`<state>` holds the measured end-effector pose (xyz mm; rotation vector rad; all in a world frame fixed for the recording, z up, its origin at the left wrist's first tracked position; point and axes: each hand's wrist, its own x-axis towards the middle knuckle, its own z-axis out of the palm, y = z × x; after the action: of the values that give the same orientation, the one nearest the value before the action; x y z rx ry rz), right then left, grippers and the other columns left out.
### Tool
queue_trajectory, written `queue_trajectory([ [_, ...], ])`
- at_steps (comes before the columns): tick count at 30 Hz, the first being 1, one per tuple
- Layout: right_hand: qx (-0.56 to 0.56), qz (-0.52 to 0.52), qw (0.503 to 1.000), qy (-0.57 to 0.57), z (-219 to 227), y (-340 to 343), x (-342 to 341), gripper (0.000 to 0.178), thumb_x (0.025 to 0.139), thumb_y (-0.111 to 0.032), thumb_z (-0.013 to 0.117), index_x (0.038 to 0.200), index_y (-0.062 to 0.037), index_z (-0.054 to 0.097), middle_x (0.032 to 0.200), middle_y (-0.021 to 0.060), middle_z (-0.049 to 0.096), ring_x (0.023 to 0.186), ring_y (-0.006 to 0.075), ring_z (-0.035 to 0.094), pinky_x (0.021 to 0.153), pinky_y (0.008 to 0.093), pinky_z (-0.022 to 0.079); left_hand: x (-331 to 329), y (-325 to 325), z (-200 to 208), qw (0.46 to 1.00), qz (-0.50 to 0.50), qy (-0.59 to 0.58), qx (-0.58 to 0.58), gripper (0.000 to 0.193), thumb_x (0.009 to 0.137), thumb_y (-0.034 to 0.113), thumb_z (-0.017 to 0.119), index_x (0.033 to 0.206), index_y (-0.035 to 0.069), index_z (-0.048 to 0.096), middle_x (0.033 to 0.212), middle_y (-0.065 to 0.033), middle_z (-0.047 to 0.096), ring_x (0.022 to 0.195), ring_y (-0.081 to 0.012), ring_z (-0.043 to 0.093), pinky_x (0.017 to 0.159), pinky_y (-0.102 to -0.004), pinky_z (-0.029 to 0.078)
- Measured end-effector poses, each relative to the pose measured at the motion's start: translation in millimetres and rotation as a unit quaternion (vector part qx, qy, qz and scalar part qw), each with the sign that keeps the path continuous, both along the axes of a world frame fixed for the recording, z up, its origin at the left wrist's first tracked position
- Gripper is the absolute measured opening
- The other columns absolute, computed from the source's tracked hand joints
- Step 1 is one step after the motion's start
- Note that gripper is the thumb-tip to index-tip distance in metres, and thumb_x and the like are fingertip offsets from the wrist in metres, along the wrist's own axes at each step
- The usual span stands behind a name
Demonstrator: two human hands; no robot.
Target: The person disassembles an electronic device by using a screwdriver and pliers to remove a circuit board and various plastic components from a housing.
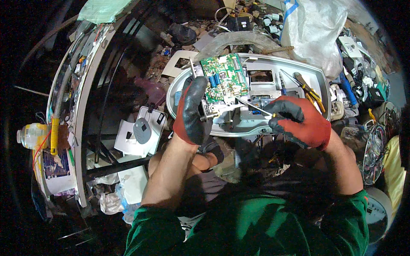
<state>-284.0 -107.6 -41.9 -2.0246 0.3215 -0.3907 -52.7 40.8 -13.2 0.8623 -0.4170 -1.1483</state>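
A green circuit board (228, 72) on a metal frame is tilted up in my left hand (193, 112). That hand wears a red and black glove, its fingers wrapped round the board's left edge. Two blue cylindrical parts stand on the board near my fingertips. My right hand (302, 122), gloved alike, pinches a screwdriver (256, 107) by its handle end. The thin shaft points left, its tip at the board's lower edge; whether it sits in a screw I cannot tell. Beneath both hands lies a pale grey plastic housing (322, 79), shaped like a shallow tub.
Yellow-handled pliers (314, 94) and other tools lie in the housing's right end. A white sack (314, 34) stands behind it. At left runs a table edge (81, 111) with a plastic bottle (30, 135). White casing pieces (128, 136) lie below it. Cables (374, 147) and scrap fill the right.
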Motion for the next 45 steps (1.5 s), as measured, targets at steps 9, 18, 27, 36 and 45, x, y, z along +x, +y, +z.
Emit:
queue_trajectory([
  [9, 0.348, 0.082, 0.907, 0.221, 58.8, -0.3, 5.0, 0.036, 0.085, -0.017, 0.070, 0.116, -0.0011, 0.062, 0.094, 0.0102, 0.067, 0.073, 0.0198, 0.066, 0.064, 0.0359, 0.052, 17.7, -0.8, -0.3, 0.993, 0.113, 0.030, 0.021, 0.040, 0.092, 0.037, 0.061, 0.125, 0.014, 0.060, 0.119, -0.0058, 0.066, 0.105, -0.0222, 0.067, 0.090, -0.0428, 0.057],
  [18, -0.046, -0.003, 0.998, -0.049, 14.0, 41.6, -9.6, 0.050, 0.081, -0.010, 0.067, 0.130, -0.0025, 0.056, 0.108, 0.0228, 0.066, 0.092, 0.0394, 0.067, 0.078, 0.0403, 0.055, 41.0, 5.3, -14.0, 0.993, 0.114, -0.005, -0.006, 0.047, 0.093, 0.045, 0.056, 0.128, 0.014, 0.060, 0.124, -0.0084, 0.064, 0.111, -0.0281, 0.062, 0.096, -0.0533, 0.050],
  [27, -0.076, 0.005, 0.997, 0.013, 35.9, 50.9, 6.0, 0.050, 0.079, -0.004, 0.066, 0.128, 0.0024, 0.058, 0.096, 0.0219, 0.064, 0.080, 0.0411, 0.064, 0.069, 0.0421, 0.053, 21.6, 4.7, -28.8, 0.962, -0.024, -0.185, -0.201, 0.050, 0.096, 0.014, 0.055, 0.143, 0.005, 0.042, 0.140, -0.0130, 0.051, 0.122, -0.0235, 0.056, 0.101, -0.0399, 0.051],
  [36, -0.116, -0.020, 0.993, 0.022, 31.7, 52.1, 7.2, 0.044, 0.084, -0.019, 0.064, 0.128, -0.0101, 0.059, 0.088, 0.0172, 0.063, 0.073, 0.0385, 0.063, 0.064, 0.0476, 0.052, 5.5, -4.5, -12.6, 0.998, 0.027, -0.051, -0.028, 0.046, 0.096, 0.028, 0.056, 0.136, 0.004, 0.051, 0.134, -0.0123, 0.058, 0.119, -0.0248, 0.060, 0.102, -0.0423, 0.049],
  [45, -0.075, 0.012, 0.997, -0.019, 31.8, 30.3, 1.1, 0.041, 0.082, -0.017, 0.066, 0.121, -0.0049, 0.062, 0.085, 0.0225, 0.066, 0.078, 0.0410, 0.065, 0.067, 0.0493, 0.052, 16.2, -1.3, -32.2, 0.963, -0.064, -0.227, -0.128, 0.053, 0.088, 0.001, 0.064, 0.139, 0.000, 0.047, 0.141, -0.0149, 0.051, 0.128, -0.0265, 0.052, 0.106, -0.0441, 0.045],
])
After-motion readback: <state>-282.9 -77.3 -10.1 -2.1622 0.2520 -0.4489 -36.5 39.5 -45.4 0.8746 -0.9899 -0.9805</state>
